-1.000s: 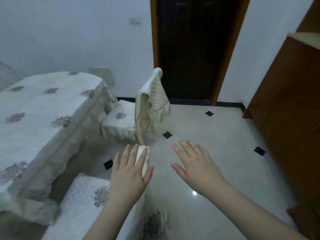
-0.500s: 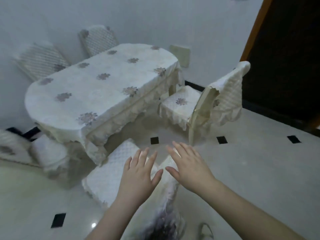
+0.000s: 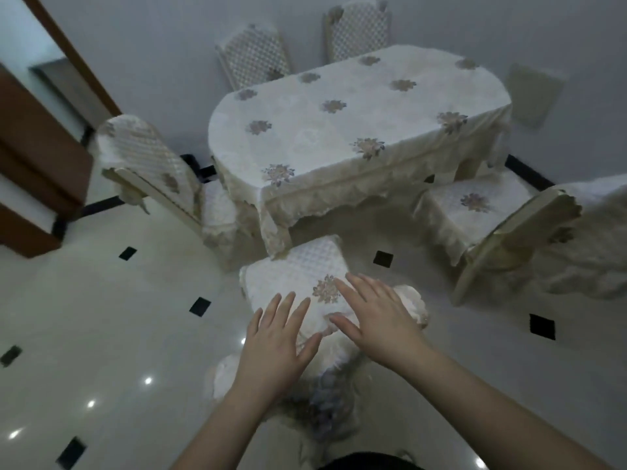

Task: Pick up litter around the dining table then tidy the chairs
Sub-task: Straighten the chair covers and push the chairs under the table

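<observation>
Both palms are hovering flat, fingers spread and gripping nothing: left hand (image 3: 274, 347) and right hand (image 3: 380, 320) over the nearest chair (image 3: 298, 273) with its quilted, lace-edged cover. Its seat is sitting partly under the oval, floral-clothed table (image 3: 356, 123).

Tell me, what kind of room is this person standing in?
Most likely a home dining room. An oval dining table under a flowered cloth stands near the wall, several fabric-covered chairs are drawn up around it, such as the nearest chair below the hands, and the tiled floor has small black insets.
</observation>
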Action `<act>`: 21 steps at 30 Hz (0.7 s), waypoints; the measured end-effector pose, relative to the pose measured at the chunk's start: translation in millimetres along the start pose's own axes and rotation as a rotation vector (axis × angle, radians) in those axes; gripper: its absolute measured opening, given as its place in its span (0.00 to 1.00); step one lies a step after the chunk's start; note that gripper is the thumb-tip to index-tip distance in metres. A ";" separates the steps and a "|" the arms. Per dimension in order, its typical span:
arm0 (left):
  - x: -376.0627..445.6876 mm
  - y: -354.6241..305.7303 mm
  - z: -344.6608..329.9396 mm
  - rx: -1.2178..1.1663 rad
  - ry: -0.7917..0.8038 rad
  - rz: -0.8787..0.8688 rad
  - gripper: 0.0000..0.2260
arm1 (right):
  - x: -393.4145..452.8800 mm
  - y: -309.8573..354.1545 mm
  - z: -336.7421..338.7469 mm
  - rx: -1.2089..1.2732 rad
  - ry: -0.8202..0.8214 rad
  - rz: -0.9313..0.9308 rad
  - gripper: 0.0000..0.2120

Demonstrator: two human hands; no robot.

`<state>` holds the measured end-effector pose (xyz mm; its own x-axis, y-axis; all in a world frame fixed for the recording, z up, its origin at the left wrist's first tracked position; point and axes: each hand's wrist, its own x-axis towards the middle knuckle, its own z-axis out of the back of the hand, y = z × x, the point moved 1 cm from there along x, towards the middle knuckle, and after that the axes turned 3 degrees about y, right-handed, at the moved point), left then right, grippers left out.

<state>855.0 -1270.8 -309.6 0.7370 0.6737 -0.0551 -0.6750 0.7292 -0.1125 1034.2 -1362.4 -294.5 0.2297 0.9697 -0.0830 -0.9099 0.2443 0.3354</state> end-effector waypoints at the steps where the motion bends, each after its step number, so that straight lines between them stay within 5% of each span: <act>1: -5.7 0.8 -5.6 -0.011 -0.002 0.025 0.30 | 0.1 -0.1 -4.4 -0.006 0.028 0.033 0.40; 10: -53.0 1.5 -27.0 -0.038 0.106 0.262 0.43 | 7.6 -9.9 -42.8 -0.086 0.235 0.240 0.57; 16: -59.5 13.4 -49.8 -0.097 0.180 0.328 0.46 | 10.8 -9.0 -66.6 -0.114 0.213 0.232 0.54; 21: -54.7 23.2 -63.7 -0.132 0.076 0.262 0.36 | 9.5 -4.8 -74.2 -0.145 0.089 0.194 0.44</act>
<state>801.3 -1298.5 -372.4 0.5424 0.8222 -0.1724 -0.8355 0.5066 -0.2127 1015.1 -1354.2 -366.5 0.0209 0.9932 -0.1150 -0.9754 0.0455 0.2156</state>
